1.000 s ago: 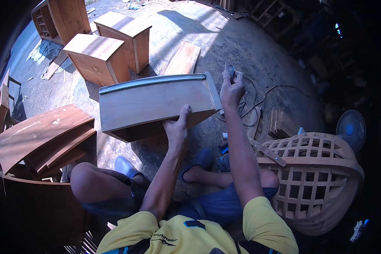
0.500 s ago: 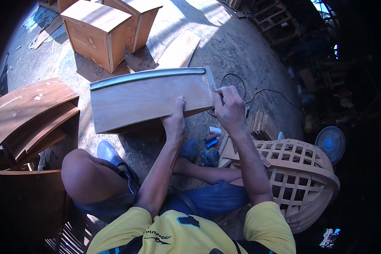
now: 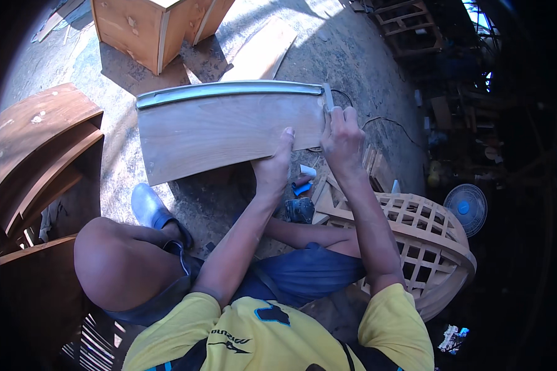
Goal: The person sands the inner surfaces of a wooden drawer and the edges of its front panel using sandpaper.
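Note:
A wooden drawer-like piece [image 3: 213,133] with a broad pale face is held up in front of me. A shiny greenish-silver strip [image 3: 229,91] runs along its far edge. My left hand [image 3: 272,172] clasps the near edge, thumb flat on the face and fingers hidden underneath. At the piece's right end, my right hand [image 3: 343,139] has its fingers curled closed against the side. A narrow light-coloured end edge [image 3: 328,98] sticks up just beyond those fingers. Whatever the right fingers may pinch is hidden.
Wooden cabinets [image 3: 133,34] stand ahead, a loose board [image 3: 263,52] beside them. Curved brown furniture [image 3: 46,142] is at left. To the right are a lattice wooden frame [image 3: 424,229] and a fan [image 3: 465,209]. A blue roll [image 3: 301,188] and a cable [image 3: 393,122] lie on the floor.
The wooden piece and both hands have shifted right in the picture, and its face is turned more toward me. My right hand stays at the right end. The surroundings have slid with my view.

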### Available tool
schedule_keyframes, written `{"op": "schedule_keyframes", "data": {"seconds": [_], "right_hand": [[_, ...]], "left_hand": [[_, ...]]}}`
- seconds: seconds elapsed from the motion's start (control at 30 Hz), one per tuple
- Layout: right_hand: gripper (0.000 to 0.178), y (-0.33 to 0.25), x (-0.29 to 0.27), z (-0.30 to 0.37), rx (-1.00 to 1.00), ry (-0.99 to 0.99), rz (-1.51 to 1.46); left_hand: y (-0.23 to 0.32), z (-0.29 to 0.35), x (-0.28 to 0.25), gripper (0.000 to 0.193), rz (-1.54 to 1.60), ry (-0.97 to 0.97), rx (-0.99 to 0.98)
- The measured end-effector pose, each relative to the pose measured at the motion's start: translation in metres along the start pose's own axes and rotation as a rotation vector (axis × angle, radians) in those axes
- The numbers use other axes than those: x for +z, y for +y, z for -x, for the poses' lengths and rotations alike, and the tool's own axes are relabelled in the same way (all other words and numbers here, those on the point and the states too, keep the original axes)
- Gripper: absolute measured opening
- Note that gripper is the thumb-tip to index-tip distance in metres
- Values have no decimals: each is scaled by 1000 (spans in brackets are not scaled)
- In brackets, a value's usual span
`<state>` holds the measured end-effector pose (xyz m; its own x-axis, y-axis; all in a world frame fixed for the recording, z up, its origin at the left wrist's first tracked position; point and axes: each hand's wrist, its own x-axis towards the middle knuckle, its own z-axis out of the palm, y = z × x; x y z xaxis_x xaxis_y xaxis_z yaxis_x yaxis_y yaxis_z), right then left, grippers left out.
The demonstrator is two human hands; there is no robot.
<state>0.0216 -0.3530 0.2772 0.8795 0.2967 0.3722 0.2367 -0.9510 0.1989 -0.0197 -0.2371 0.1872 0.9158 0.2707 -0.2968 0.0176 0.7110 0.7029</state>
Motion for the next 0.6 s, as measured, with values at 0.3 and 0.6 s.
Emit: {"op": "schedule_keyframes", "data": {"seconds": [0.3,0.6], "right_hand": [[14,1,-10,27,-45,-124,81],[12,7,-7,25,-69,-73,65]], "left_hand": [[7,10,-3,44,-24,-29,-21],[3,3,-1,46,7,-6,42]]}}
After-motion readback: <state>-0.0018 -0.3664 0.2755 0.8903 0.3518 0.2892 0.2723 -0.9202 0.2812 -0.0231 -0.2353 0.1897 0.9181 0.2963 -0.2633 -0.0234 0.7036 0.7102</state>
